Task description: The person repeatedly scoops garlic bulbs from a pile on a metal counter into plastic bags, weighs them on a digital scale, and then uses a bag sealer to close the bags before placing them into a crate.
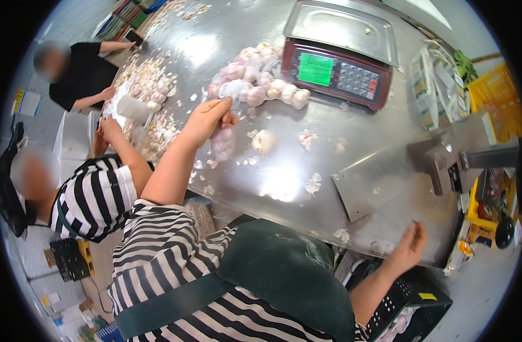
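My left hand [212,119] pinches the top of a net bag of garlic [222,143], which hangs just above the steel table [252,205]. Beyond it, more netted garlic bulbs [256,95] lie heaped against a digital scale [338,72]. A single garlic bulb [263,141] rests to the right of the held bag. Over the table's front right edge is my right hand [408,247], slightly blurred, with its fingers loosely bent and nothing visible in them. Ahead of this hand stands a dark metal bench device [447,160] on a flat metal plate [372,184].
Two people work to the left; one person's hand [110,128] is by a white cylinder [133,109] among heaped garlic and skins [145,77]. A patterned bag [440,85] and yellow crate [498,98] stand at the right. Below the table edge is a dark crate [383,305] holding netted garlic.
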{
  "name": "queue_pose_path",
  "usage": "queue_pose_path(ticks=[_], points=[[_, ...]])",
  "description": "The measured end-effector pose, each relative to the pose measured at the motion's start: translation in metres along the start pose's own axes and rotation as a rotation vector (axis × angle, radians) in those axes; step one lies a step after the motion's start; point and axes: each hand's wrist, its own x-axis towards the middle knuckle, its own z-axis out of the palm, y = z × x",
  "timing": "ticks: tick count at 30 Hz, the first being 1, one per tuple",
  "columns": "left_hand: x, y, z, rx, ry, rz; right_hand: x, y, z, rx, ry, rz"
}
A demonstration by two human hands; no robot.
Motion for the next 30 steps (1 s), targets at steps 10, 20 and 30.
queue_pose_path(ticks=[10,20,30], points=[[-0.041,0.082,0.257,-0.221,-0.780,0.163,-0.020,-0.062,0.056,0.378,-0.438,-0.040],[-0.006,0.188,0.347,1.095,-0.818,1.470,0.072,-0.034,0.048,-0.168,-0.100,-0.269],[0.018,0.128,0.326,-0.492,-0.588,0.746,0.058,-0.075,0.015,0.359,0.200,-0.480]])
